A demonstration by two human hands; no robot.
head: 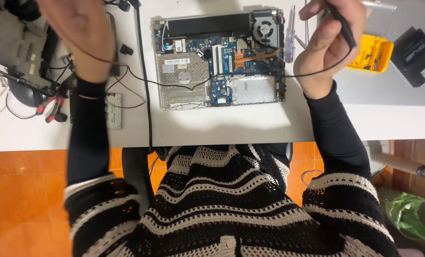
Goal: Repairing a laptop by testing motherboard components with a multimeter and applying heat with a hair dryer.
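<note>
Sitting close below: a black-and-cream knitted top (231,209) fills the lower view, over an orange tiled floor (22,190), with a green bag (412,214) at the lower right.

Reaching up from there on black sleeves, both arms cross the near edge of a white table (222,131).

Left hand (79,33): raised over the table's left side, blurred, palm showing, fingers loosely spread; a thin red wire (126,88) runs past the wrist, but cannot tell whether the hand grips it.

Right hand (329,43): curled shut around a slim black probe (343,26), thumb and fingers pinching it, with a black lead (250,76) trailing from it leftward across the machine.

Between the hands lies an opened laptop (219,59), bottom cover off, showing a blue circuit board, a fan (264,24) at the upper right corner and silver plates along the near side.

Just right of the laptop, beside the right hand, rests a clear-handled screwdriver (289,40).

Farther right sit a yellow parts tray (372,53) and a black box (417,54).

Left of the laptop: a thick black cable (145,85) running toward the table's edge, a small grey board (113,110), red-handled pliers (53,107) and a tangle of wires near grey equipment (12,47).
</note>
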